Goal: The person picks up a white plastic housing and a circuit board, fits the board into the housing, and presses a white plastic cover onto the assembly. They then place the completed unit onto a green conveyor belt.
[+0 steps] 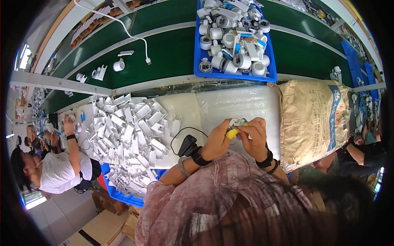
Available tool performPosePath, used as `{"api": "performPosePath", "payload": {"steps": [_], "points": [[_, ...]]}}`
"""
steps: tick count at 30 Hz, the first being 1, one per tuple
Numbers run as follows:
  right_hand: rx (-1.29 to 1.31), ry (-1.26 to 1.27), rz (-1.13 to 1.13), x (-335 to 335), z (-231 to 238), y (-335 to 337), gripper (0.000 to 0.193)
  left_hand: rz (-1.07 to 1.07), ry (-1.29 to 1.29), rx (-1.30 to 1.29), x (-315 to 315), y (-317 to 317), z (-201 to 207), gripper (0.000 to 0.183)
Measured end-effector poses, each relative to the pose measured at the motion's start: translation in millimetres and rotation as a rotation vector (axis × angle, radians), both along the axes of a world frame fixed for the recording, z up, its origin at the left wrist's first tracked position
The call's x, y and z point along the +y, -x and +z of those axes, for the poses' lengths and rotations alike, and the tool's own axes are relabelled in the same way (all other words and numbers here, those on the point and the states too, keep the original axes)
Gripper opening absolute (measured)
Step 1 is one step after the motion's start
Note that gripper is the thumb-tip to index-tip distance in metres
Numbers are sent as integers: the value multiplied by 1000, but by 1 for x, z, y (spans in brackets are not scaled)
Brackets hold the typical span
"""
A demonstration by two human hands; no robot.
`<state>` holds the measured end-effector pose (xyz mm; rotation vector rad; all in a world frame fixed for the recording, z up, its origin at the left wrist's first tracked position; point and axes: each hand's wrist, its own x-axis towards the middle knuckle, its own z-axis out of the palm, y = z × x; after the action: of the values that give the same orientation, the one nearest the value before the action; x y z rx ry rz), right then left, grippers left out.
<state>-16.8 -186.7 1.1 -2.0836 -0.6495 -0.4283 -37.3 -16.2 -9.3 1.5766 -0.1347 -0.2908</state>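
In front of my chest, my left hand [217, 138] is closed around a small white part [237, 122], its fingers partly hiding it. A yellow piece [232, 133] shows at that hand's fingertips; whether it belongs to the part I cannot tell. My right hand [253, 134] meets the left from the other side, its thumb and fingers pinched on the same small part. To the left on the table lies a big heap of white plastic brackets [129, 129]. A lone white bracket [175, 125] lies at the heap's right side.
A blue crate [272, 74] full of round white assemblies stands on the green conveyor [172, 53]. A brown sack [305, 123] borders my right side. Below the heap is a blue bin [123, 198]. A white cable [123, 35] hangs above the conveyor. Another person [61, 168] works at left.
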Motion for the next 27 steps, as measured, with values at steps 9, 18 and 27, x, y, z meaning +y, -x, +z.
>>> {"api": "performPosePath", "payload": {"steps": [9,18,27], "points": [[-24,55,69,-3,-4,0,21,-63,-72,-56,6,-1,0,34],[-71,70,91,-9,-8,0,24,-176,-134,1,11,-5,10,42],[-75,54,69,-6,-12,7,20,-106,-90,48,5,1,12,28]]}}
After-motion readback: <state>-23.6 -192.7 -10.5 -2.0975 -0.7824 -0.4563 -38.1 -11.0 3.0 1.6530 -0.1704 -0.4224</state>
